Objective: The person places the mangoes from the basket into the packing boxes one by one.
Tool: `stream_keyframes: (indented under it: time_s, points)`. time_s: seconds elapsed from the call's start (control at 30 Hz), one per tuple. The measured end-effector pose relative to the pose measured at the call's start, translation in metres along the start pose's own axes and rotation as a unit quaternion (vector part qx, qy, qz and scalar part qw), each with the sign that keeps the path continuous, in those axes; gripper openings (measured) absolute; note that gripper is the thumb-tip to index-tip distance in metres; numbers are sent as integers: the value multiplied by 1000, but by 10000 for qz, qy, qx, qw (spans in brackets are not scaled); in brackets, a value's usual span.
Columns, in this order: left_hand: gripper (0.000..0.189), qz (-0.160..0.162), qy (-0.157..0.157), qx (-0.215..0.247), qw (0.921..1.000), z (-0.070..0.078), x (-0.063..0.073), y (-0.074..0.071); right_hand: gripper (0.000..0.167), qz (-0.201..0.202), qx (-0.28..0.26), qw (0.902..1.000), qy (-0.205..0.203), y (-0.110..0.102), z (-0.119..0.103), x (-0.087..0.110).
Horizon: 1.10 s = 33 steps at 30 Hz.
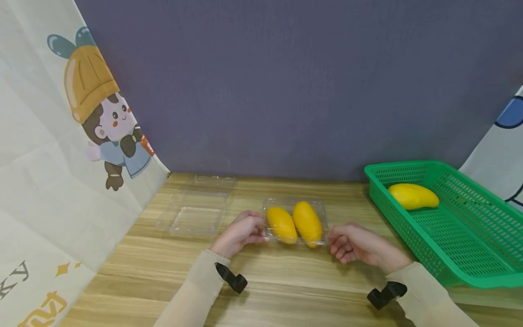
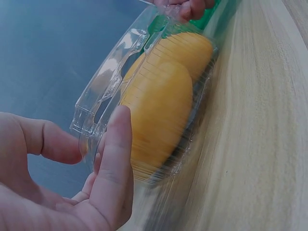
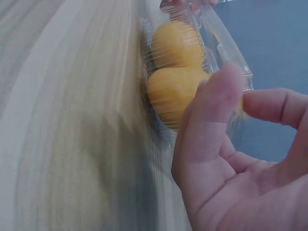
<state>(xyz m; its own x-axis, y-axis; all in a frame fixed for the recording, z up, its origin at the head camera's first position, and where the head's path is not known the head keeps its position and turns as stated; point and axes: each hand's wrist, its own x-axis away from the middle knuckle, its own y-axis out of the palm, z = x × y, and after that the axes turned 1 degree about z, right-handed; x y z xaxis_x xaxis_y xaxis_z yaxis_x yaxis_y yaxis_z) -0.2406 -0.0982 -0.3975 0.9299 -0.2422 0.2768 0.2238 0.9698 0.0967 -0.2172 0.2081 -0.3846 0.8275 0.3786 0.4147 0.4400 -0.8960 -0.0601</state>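
Observation:
A clear plastic clamshell box (image 1: 325, 220) stands in the middle of the wooden table, with two yellow mangoes inside, the left mango (image 1: 282, 225) beside the right mango (image 1: 307, 223). My left hand (image 1: 243, 232) pinches the near left corner of the box between thumb and fingers. At the opposite corner, my right hand (image 1: 356, 245) pinches the rim the same way. The left wrist view shows the ribbed wall in front of the mangoes and the box's clear rim (image 2: 103, 84) running between both hands.
Another clear clamshell box (image 1: 198, 218) lies spread out at the back left. On the right stands a green plastic basket (image 1: 408, 231) holding one more mango (image 1: 413, 196). A dark panel (image 1: 269, 91) rises behind the table (image 1: 286, 290), and a printed cloth (image 1: 61, 181) hangs at the left.

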Motion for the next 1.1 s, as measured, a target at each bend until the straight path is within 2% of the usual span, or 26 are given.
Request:
stream_keyframes:
  time_s: [0.23,0.47,1.1]
  points:
    - [46,-49,74,6,10000,1,1,0,22,-180,35,9998,10,4,4,-1]
    - [46,-74,72,68,9999,0,0,-1,20,-211,-25,9996,-172,4,4,-5]
    - [46,-151,80,124,9998,-1,-1,-3,17,151,-85,9993,-333,7,8,-8]
